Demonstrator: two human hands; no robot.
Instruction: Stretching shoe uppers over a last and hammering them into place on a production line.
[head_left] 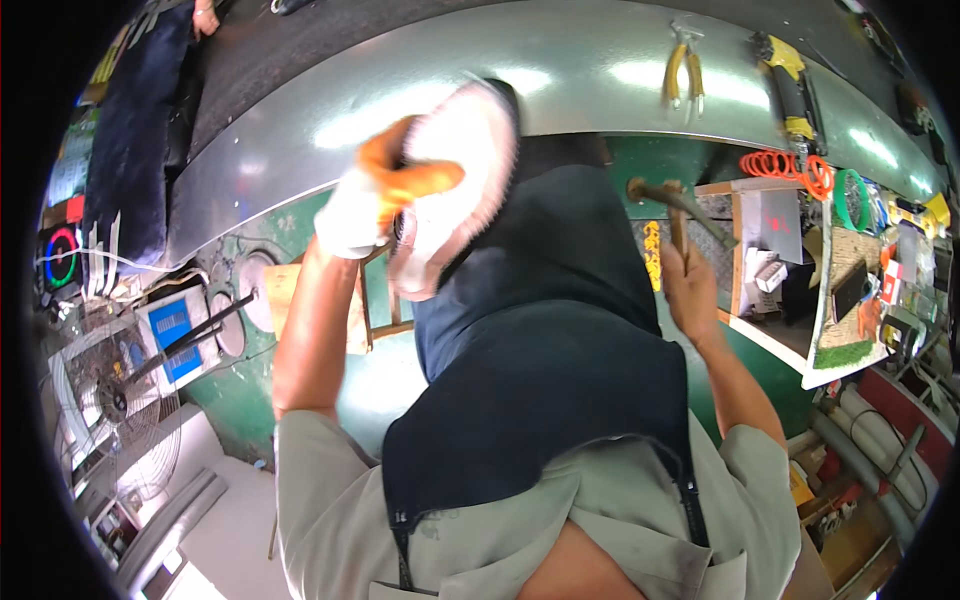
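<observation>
My left hand (382, 195), in a white glove with orange fingers, is closed round a shoe (465, 150). The shoe is held over my lap near the bench edge, its pale sole turned up; black shows along its far edge. Motion blurs it. In my bare right hand (695, 295) is a hammer (680, 225), gripped by its wooden handle. The hammer's dark metal head points away from me and sits apart from the shoe, to its right. A dark apron (560, 370) covers my lap below both hands.
On the shiny metal bench (400, 115) lie yellow-handled pliers (685, 75) and a yellow-and-black tool (790, 85). An orange coiled hose (800, 172) hangs over the right-hand supply stand (815, 375). A fan (115, 400) stands left. Another person's hand (205, 20) shows far left.
</observation>
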